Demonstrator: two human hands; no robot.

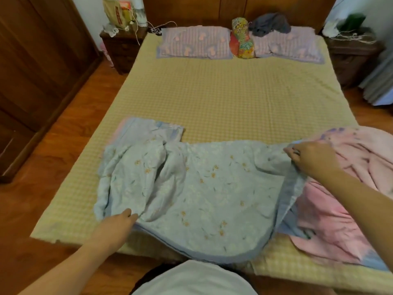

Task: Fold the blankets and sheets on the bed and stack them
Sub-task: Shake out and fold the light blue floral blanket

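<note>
A light blue blanket (197,188) with small orange flowers lies rumpled across the near part of the bed (212,92); its front edge hangs over the foot of the mattress. My left hand (116,227) grips the blanket's near left edge. My right hand (312,159) pinches its far right corner, lifted slightly. A pink blanket (340,199) lies bunched at the bed's near right, partly under the blue blanket's right side and my right forearm.
Two striped pillows (195,42) and a floral bolster (242,38) sit at the headboard, with a grey cloth (270,24) on the right pillow. Wooden nightstands (122,50) flank the bed. A wardrobe (36,71) stands at left on the wooden floor.
</note>
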